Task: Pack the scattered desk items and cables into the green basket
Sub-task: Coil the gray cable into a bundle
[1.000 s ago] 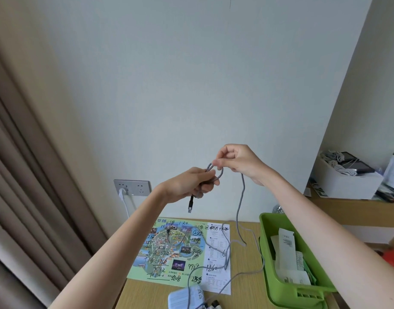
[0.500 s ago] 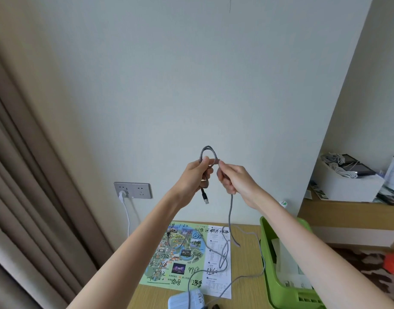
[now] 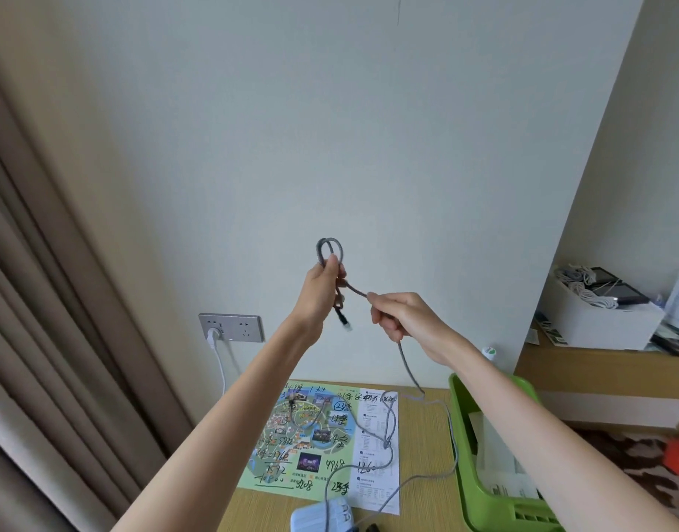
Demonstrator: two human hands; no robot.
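A grey braided cable (image 3: 406, 364) is held up in front of the wall. My left hand (image 3: 319, 290) pinches a small loop of it, and the black plug end dangles just below the fingers. My right hand (image 3: 399, 314) grips the same cable a little to the right and lower. The rest of the cable hangs down onto the wooden desk (image 3: 426, 489) and trails across a colourful map sheet (image 3: 303, 435). The green basket (image 3: 480, 489) stands at the desk's right end with white papers inside, partly hidden by my right forearm.
A light blue charger block (image 3: 322, 516) lies at the desk's near edge. A wall socket (image 3: 232, 327) holds a white plug and cord. Curtains hang on the left. A white box (image 3: 595, 320) with cables sits on a shelf at the right.
Both hands have risen and the loop has grown above my left hand. My right hand has slid away along the cable to the right and down.
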